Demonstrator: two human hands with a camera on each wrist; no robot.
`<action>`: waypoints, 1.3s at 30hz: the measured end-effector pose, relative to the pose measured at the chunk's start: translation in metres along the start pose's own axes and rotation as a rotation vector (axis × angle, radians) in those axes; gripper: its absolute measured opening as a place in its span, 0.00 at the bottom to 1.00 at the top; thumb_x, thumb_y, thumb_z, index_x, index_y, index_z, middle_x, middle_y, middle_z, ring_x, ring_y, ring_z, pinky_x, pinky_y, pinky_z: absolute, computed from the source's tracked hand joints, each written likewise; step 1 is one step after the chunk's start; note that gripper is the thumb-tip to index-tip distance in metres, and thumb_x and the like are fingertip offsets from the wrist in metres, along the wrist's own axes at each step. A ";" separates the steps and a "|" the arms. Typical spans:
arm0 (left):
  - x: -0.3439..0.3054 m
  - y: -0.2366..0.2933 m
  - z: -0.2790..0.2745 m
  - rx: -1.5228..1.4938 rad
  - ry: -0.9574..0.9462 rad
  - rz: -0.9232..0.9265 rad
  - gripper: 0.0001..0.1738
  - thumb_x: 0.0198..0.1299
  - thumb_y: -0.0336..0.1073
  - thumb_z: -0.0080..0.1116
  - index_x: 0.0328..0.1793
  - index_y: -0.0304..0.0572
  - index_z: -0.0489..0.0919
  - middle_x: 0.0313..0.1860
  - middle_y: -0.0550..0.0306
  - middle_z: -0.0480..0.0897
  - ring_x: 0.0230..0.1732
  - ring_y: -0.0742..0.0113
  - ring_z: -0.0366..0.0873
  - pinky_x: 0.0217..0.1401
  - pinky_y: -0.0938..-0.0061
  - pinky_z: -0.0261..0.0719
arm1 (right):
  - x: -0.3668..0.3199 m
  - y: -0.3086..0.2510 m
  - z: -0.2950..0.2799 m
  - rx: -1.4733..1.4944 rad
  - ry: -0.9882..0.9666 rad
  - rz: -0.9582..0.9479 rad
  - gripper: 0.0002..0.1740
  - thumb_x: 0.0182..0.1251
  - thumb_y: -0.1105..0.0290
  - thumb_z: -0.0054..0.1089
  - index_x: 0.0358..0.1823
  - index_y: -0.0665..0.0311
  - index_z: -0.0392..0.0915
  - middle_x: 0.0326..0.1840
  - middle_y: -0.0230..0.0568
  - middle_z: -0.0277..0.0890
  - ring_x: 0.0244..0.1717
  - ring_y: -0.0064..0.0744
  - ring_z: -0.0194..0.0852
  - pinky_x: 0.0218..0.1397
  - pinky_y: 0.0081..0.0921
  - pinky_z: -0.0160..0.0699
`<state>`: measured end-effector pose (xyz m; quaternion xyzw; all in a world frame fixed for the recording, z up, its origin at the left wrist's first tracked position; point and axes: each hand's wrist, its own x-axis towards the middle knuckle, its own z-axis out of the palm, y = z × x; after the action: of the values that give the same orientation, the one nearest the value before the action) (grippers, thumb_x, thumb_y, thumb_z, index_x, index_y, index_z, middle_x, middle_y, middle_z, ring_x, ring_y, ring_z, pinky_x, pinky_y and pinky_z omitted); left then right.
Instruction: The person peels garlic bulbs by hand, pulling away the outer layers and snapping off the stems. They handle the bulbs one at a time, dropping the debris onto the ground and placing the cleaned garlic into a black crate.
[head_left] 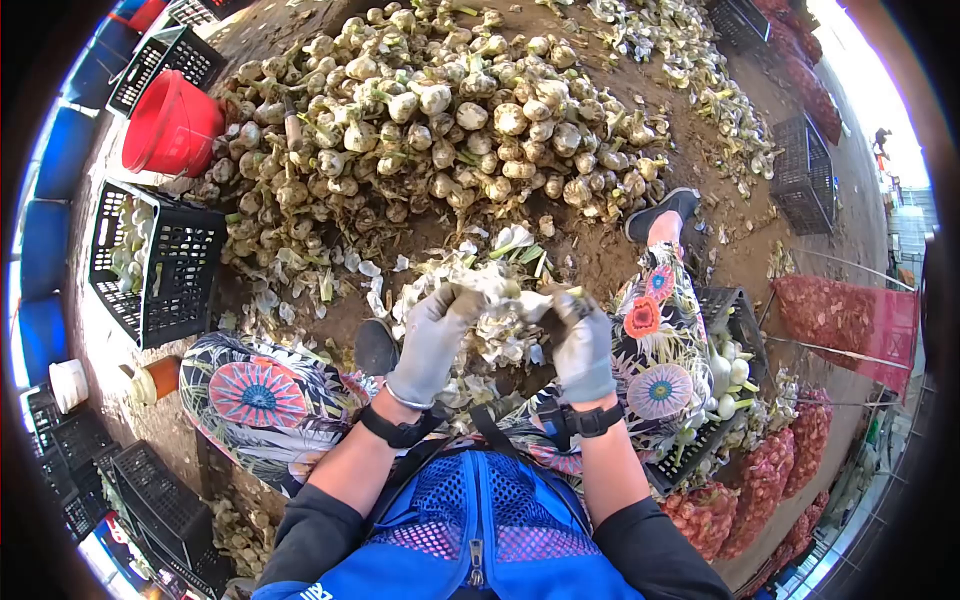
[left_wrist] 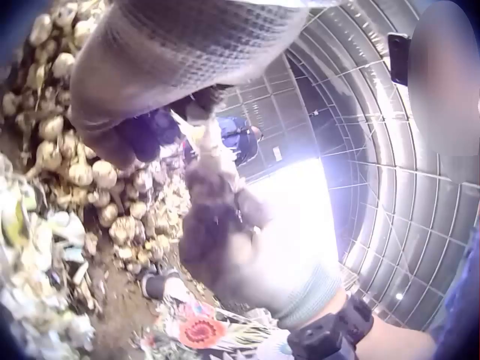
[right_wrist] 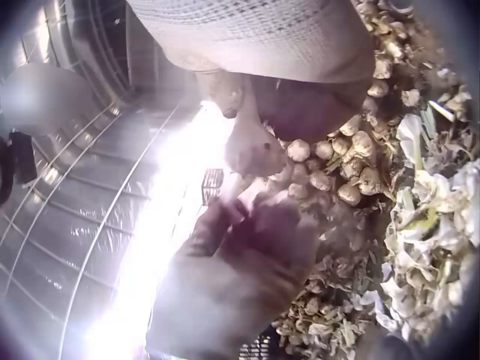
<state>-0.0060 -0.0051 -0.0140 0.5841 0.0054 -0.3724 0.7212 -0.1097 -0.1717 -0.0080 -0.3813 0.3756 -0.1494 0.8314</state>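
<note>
Both hands wear pale work gloves with dirt-darkened fingers and are raised above the lap. A garlic bulb with its stem attached is between them. The right hand grips the stem, while the left hand pinches at the opposite end of the bulb; motion blurs its fingers. In the left wrist view, the left hand fills the top, and the right hand faces it from below. A heap of pale garlic peelings lies under the hands, between the knees.
A large pile of garlic bulbs spreads ahead. At left are a red bucket and a black crate with garlic. Another crate with white bulbs sits by the right leg, near red net sacks. Patterned trousers cover the legs.
</note>
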 end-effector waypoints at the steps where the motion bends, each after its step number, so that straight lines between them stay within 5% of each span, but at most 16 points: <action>1: -0.006 0.012 0.003 -0.001 0.003 0.001 0.13 0.71 0.39 0.58 0.52 0.39 0.84 0.38 0.63 0.84 0.42 0.77 0.79 0.49 0.80 0.78 | 0.010 0.007 -0.012 -0.032 0.077 -0.039 0.11 0.72 0.69 0.62 0.48 0.71 0.80 0.33 0.42 0.84 0.35 0.32 0.85 0.40 0.26 0.82; 5: -0.022 0.012 0.014 0.402 -0.555 -0.225 0.14 0.69 0.40 0.59 0.51 0.39 0.84 0.36 0.62 0.85 0.41 0.77 0.78 0.49 0.79 0.77 | 0.023 0.015 -0.043 0.071 0.200 0.005 0.13 0.73 0.64 0.61 0.40 0.68 0.83 0.32 0.39 0.83 0.26 0.29 0.79 0.30 0.24 0.76; 7: -0.020 -0.023 0.013 0.974 -0.197 0.334 0.17 0.67 0.45 0.60 0.50 0.38 0.84 0.36 0.54 0.86 0.40 0.66 0.82 0.48 0.74 0.78 | 0.026 0.031 -0.077 -0.035 -0.066 -0.032 0.18 0.75 0.57 0.59 0.46 0.67 0.81 0.38 0.40 0.84 0.38 0.33 0.82 0.40 0.28 0.81; 8: -0.015 -0.008 0.017 0.817 -0.097 0.279 0.20 0.66 0.48 0.60 0.51 0.39 0.84 0.39 0.45 0.85 0.43 0.50 0.83 0.48 0.66 0.79 | 0.014 0.010 -0.043 0.084 0.066 0.148 0.17 0.76 0.59 0.57 0.48 0.68 0.81 0.40 0.39 0.83 0.39 0.30 0.81 0.40 0.27 0.79; 9: -0.011 0.001 0.017 0.817 -0.099 0.278 0.20 0.66 0.48 0.60 0.51 0.39 0.84 0.39 0.45 0.85 0.43 0.50 0.83 0.48 0.66 0.79 | 0.007 0.004 -0.034 0.085 0.069 0.147 0.17 0.76 0.59 0.57 0.48 0.68 0.81 0.40 0.39 0.83 0.39 0.30 0.81 0.40 0.27 0.79; 11: -0.004 0.017 0.011 0.580 -0.124 -0.127 0.21 0.66 0.49 0.61 0.50 0.36 0.81 0.47 0.46 0.83 0.44 0.57 0.82 0.50 0.67 0.78 | -0.001 0.000 -0.021 -0.096 0.019 0.085 0.17 0.76 0.60 0.57 0.48 0.68 0.81 0.41 0.37 0.83 0.40 0.28 0.82 0.42 0.27 0.79; 13: 0.001 0.020 0.008 0.745 -0.131 -0.084 0.20 0.67 0.48 0.61 0.51 0.36 0.81 0.49 0.47 0.82 0.44 0.58 0.82 0.48 0.66 0.78 | -0.003 -0.003 -0.003 -0.066 0.013 0.078 0.16 0.75 0.61 0.59 0.47 0.69 0.82 0.41 0.37 0.83 0.40 0.26 0.81 0.44 0.24 0.78; 15: 0.008 0.007 0.004 0.921 -0.006 0.412 0.21 0.69 0.48 0.60 0.55 0.37 0.81 0.45 0.51 0.83 0.42 0.71 0.80 0.46 0.72 0.78 | -0.002 -0.004 0.007 -0.084 -0.050 -0.058 0.13 0.73 0.64 0.62 0.45 0.70 0.82 0.39 0.36 0.83 0.40 0.24 0.81 0.45 0.20 0.76; 17: 0.003 0.020 0.011 0.796 -0.074 0.332 0.21 0.70 0.44 0.59 0.60 0.36 0.79 0.43 0.54 0.84 0.43 0.75 0.79 0.47 0.76 0.78 | 0.002 -0.006 0.007 -0.239 -0.096 -0.120 0.12 0.68 0.69 0.67 0.47 0.70 0.82 0.41 0.33 0.83 0.39 0.20 0.80 0.46 0.17 0.77; 19: 0.003 0.023 0.017 0.311 -0.300 -0.027 0.21 0.71 0.39 0.57 0.64 0.34 0.76 0.44 0.58 0.83 0.44 0.73 0.80 0.49 0.77 0.78 | 0.000 -0.013 0.014 -0.451 -0.162 -0.113 0.12 0.69 0.71 0.66 0.49 0.69 0.83 0.41 0.30 0.82 0.42 0.17 0.76 0.49 0.16 0.74; 20: 0.008 0.023 0.015 0.328 -0.281 -0.094 0.18 0.71 0.36 0.56 0.62 0.33 0.76 0.44 0.61 0.82 0.44 0.76 0.80 0.50 0.79 0.78 | 0.003 -0.006 0.017 -0.269 -0.110 -0.143 0.13 0.70 0.68 0.66 0.50 0.69 0.83 0.40 0.29 0.81 0.41 0.16 0.74 0.49 0.17 0.73; 25: 0.015 0.008 0.006 0.011 -0.113 -0.027 0.17 0.69 0.33 0.58 0.61 0.33 0.75 0.44 0.58 0.82 0.44 0.76 0.78 0.51 0.80 0.77 | 0.001 0.010 0.008 -0.488 -0.005 0.091 0.18 0.71 0.64 0.66 0.52 0.72 0.84 0.38 0.27 0.81 0.40 0.14 0.72 0.46 0.15 0.70; 28: 0.014 0.002 0.006 0.105 -0.114 0.017 0.17 0.69 0.33 0.58 0.61 0.32 0.76 0.45 0.59 0.82 0.44 0.76 0.78 0.51 0.80 0.77 | -0.002 0.017 0.013 -0.687 -0.063 0.055 0.17 0.75 0.59 0.59 0.41 0.69 0.84 0.34 0.26 0.80 0.36 0.13 0.75 0.39 0.16 0.75; 35: 0.011 0.006 0.004 0.124 -0.125 0.007 0.19 0.70 0.36 0.59 0.61 0.31 0.76 0.47 0.59 0.83 0.47 0.77 0.78 0.53 0.80 0.76 | -0.001 0.024 0.020 -0.520 -0.076 -0.040 0.16 0.74 0.64 0.58 0.46 0.72 0.84 0.34 0.28 0.81 0.35 0.14 0.75 0.38 0.15 0.75; 37: 0.011 0.005 0.005 0.100 -0.136 0.016 0.19 0.70 0.36 0.60 0.61 0.30 0.76 0.47 0.59 0.83 0.46 0.77 0.78 0.53 0.81 0.76 | -0.005 0.014 0.027 -0.470 0.033 0.183 0.16 0.73 0.64 0.60 0.49 0.71 0.85 0.23 0.20 0.71 0.22 0.09 0.64 0.23 0.14 0.61; 39: 0.010 0.005 0.006 0.145 -0.134 0.068 0.19 0.70 0.37 0.59 0.61 0.30 0.76 0.46 0.59 0.84 0.45 0.77 0.79 0.52 0.81 0.77 | -0.004 0.019 0.026 -0.516 0.024 0.125 0.15 0.72 0.65 0.60 0.47 0.71 0.85 0.23 0.20 0.72 0.21 0.09 0.63 0.21 0.15 0.60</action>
<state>0.0012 -0.0150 -0.0125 0.6085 -0.0896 -0.3852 0.6880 -0.0940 -0.1434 -0.0094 -0.5550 0.4341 -0.0017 0.7096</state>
